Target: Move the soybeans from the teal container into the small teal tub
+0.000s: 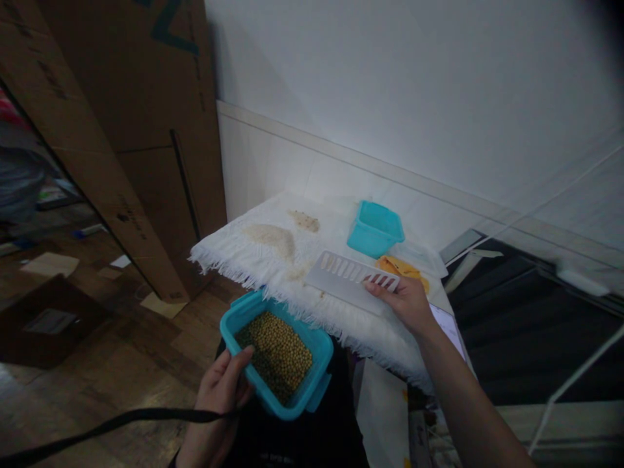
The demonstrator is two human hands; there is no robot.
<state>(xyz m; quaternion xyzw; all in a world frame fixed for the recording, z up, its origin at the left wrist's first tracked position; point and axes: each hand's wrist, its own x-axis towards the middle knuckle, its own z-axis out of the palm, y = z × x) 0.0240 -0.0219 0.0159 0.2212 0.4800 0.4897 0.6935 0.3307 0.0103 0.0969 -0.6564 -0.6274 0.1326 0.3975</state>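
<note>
My left hand (pixel 221 383) grips the near left rim of a turquoise plastic container (pixel 322 348), held just below the table's fringed edge. Inside it lie yellowish beans (pixel 283 341) and smaller dark green ones (pixel 263 367). My right hand (pixel 402 302) is closed on the right end of a flat, light grey scraper (pixel 341 279) with a row of slots. The scraper rests low over the white cloth (pixel 253 279). Left of it on the cloth is a pile of pale grains (pixel 273 239), with a smaller patch of darker-speckled grains (pixel 306 221) behind.
A second turquoise container (pixel 375 227) stands at the back of the table, beside a crumpled yellow cloth (pixel 397 266). Tall cardboard boxes (pixel 146 162) rise at the left. A white wall (pixel 390 84) closes off the back, and a black strap (pixel 146 416) crosses near my left wrist.
</note>
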